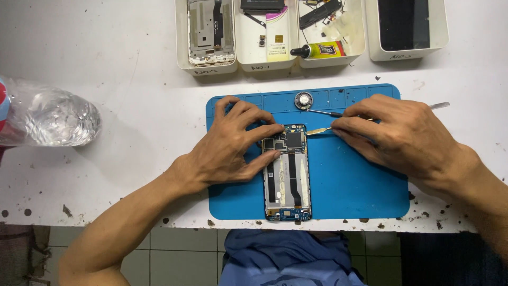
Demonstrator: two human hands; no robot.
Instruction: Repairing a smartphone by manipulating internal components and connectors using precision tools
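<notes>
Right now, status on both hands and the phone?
Left hand pinning opened phone on blue mat. Right hand gripping metal pry tool, tip at phone's top edge. Screwdriver lying close behind tool.

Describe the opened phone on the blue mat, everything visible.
The opened phone lies flat, back cover off, lengthwise toward the person on the blue mat. Dark circuit board on top, black ribbon cables down a silvery frame, small blue board at the bottom. The left hand pins its upper left; the right hand holds a metal pry tool against its top right edge.
</notes>
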